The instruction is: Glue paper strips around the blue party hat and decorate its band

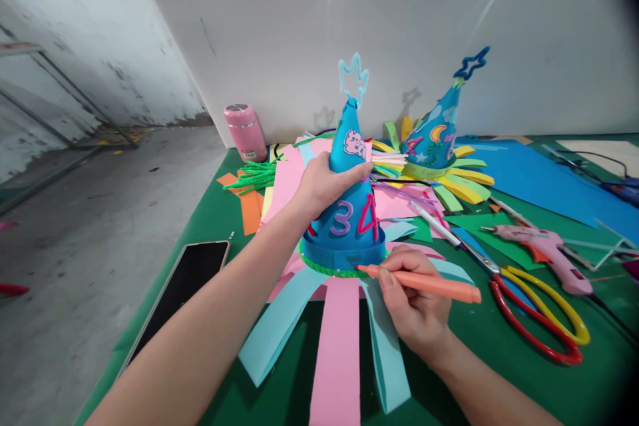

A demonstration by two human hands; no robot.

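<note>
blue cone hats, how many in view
2: the front hat, held by the left hand near the middle, and the rear hat, farther back on the right. No others show.

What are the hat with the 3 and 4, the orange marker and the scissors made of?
Hat: probably matte card or foam, from its dull blue surface.
Marker: seemingly smooth plastic, by its even orange barrel.
Scissors: silvery blades suggest polished metal; the handles show bright highlights, so perhaps glossy plastic.
</note>
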